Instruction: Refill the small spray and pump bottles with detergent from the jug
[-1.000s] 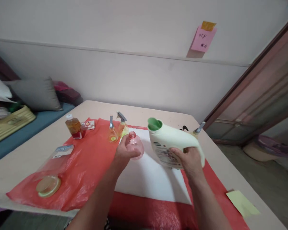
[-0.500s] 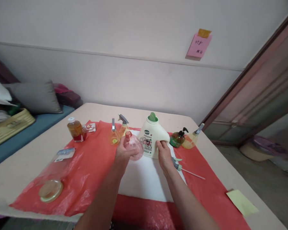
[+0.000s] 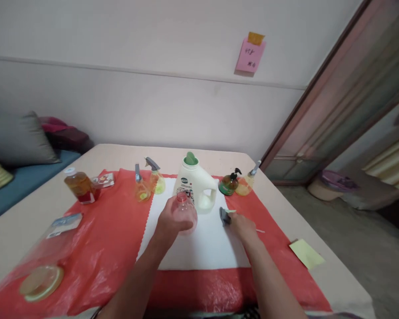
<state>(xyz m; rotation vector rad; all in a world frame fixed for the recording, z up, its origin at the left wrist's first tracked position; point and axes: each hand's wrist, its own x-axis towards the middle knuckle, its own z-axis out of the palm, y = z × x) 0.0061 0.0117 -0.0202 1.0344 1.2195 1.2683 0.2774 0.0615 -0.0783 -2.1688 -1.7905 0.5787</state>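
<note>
My left hand [image 3: 169,223] is wrapped round a translucent pink bottle [image 3: 188,219] with an uncapped neck. It is held upright over the white cloth [image 3: 206,252]. My right hand [image 3: 242,225] is closed on a grey and green spray nozzle [image 3: 224,216], whose thin tube pokes out to the right of the hand. Just behind the pink bottle stands a cream detergent jug [image 3: 199,179] with a handle, its green spout [image 3: 190,158] uncapped. The pink bottle hides part of the jug's label.
Two clear spray bottles [image 3: 142,188] stand left of the jug. To its right are a green pump bottle [image 3: 228,184] and a yellowish spray bottle [image 3: 246,184]. An amber bottle [image 3: 80,186], a round lid [image 3: 42,282] and a plastic packet [image 3: 64,223] lie leftward; a yellow note [image 3: 306,253] lies right.
My right hand has left the jug and moved right and down onto the spray nozzle. The jug now stands alone. My left hand still holds the pink bottle. The view has turned right.
</note>
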